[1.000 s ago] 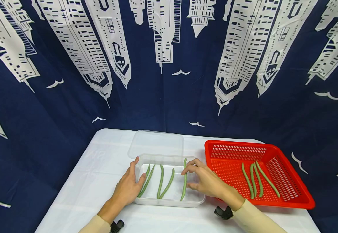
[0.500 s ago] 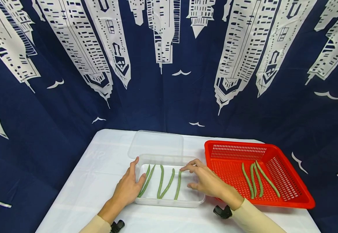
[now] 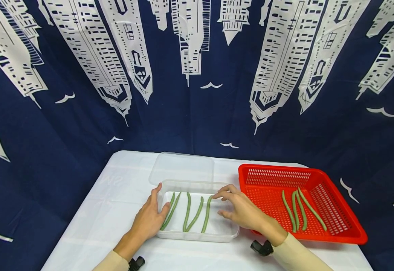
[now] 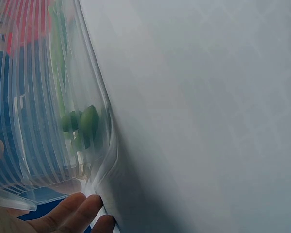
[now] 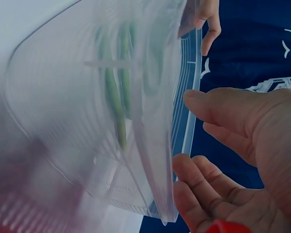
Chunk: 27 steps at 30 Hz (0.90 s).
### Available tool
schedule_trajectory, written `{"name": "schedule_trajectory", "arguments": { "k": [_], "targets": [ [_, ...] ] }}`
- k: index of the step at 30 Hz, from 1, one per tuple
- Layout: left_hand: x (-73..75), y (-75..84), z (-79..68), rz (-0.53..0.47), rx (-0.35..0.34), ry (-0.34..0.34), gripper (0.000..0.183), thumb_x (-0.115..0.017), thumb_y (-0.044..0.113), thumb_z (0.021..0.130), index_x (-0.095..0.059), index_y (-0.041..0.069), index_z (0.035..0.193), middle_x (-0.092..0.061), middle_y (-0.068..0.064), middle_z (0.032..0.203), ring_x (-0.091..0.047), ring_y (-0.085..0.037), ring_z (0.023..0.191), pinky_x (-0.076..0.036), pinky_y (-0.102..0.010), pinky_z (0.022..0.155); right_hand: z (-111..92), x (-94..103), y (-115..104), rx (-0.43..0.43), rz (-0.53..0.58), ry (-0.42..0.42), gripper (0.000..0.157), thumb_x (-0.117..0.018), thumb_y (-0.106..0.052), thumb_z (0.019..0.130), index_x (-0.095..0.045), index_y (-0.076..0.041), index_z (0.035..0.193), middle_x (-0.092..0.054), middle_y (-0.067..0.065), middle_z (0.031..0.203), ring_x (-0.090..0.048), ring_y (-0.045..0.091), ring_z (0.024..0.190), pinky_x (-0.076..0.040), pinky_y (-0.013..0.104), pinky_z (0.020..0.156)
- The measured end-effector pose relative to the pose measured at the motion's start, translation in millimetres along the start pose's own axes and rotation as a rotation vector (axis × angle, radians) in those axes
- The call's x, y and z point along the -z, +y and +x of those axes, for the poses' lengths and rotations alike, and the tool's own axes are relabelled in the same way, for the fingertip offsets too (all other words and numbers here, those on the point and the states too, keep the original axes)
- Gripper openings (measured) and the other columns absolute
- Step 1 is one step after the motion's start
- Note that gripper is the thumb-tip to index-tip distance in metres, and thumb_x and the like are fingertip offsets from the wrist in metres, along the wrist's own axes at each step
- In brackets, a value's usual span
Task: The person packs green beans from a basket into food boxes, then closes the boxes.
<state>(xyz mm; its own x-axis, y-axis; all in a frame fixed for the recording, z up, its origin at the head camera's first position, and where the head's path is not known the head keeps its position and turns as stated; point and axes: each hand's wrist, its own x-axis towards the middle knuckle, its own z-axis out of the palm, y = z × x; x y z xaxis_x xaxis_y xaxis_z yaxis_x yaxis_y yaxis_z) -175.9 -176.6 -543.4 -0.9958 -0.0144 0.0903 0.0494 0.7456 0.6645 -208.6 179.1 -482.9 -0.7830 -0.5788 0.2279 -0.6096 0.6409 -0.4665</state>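
Observation:
Several green beans [image 3: 187, 210] lie in a clear plastic container [image 3: 197, 236]. My left hand [image 3: 149, 214] holds the container's left side, thumb over the rim; in the left wrist view its fingers [image 4: 72, 213] lie along the outer wall. Over the container's right part is my right hand [image 3: 239, 209], thumb and fingers apart with nothing between them. Its fingertips come right up to the top end of the rightmost bean [image 3: 206, 216]. The right wrist view shows the right hand's fingers [image 5: 203, 182] loosely bent, seen past the container's wall [image 5: 53, 126].
A red plastic basket [image 3: 344, 210] stands on the right, close beside the container, with several more beans [image 3: 300, 210] in it. Behind the container a clear lid [image 3: 183, 168] lies on the white-covered table [image 3: 115, 195]. A dark blue cloth [image 3: 197, 120] hangs at the back.
My right hand has let go of a green bean, which now lies on the container floor, farther left than before. The left hand has stayed in place.

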Motion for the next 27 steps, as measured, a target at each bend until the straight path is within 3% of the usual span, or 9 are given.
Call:
{"name": "schedule_trajectory", "arguments": {
  "k": [13, 21, 27],
  "targets": [
    [1.0, 1.9, -0.3, 0.005, 0.0, -0.006, 0.077, -0.065, 0.039, 0.12, -0.026, 0.023, 0.185, -0.05, -0.028, 0.18, -0.064, -0.057, 0.153, -0.056, -0.076, 0.117, -7.9, 19.2, 6.3, -0.027, 0.042, 0.08, 0.044, -0.094, -0.009, 0.098, -0.083, -0.02, 0.139, -0.074, -0.002, 0.135, -0.08, 0.02, 0.114, -0.07, 0.041, 0.101],
    [0.4, 1.6, 0.2, 0.001, -0.01, -0.005, 0.078, -0.065, 0.038, 0.119, -0.026, 0.022, 0.185, -0.05, -0.029, 0.179, -0.064, -0.058, 0.152, -0.057, -0.076, 0.116, -16.6, 40.3, 13.7, -0.06, 0.009, 0.154, 0.039, -0.093, -0.009, 0.099, -0.083, -0.02, 0.135, -0.075, 0.0, 0.13, -0.08, 0.02, 0.11, -0.071, 0.041, 0.097],
    [0.8, 1.3, -0.8, 0.008, -0.009, -0.006, 0.077, -0.065, 0.039, 0.12, -0.026, 0.023, 0.184, -0.052, -0.03, 0.178, -0.065, -0.058, 0.151, -0.058, -0.076, 0.114, -23.4, 58.7, 25.4, -0.112, -0.033, 0.15, 0.042, -0.092, -0.008, 0.1, -0.081, -0.017, 0.14, -0.076, 0.002, 0.134, -0.08, 0.026, 0.114, -0.07, 0.05, 0.099]
  ]
}}
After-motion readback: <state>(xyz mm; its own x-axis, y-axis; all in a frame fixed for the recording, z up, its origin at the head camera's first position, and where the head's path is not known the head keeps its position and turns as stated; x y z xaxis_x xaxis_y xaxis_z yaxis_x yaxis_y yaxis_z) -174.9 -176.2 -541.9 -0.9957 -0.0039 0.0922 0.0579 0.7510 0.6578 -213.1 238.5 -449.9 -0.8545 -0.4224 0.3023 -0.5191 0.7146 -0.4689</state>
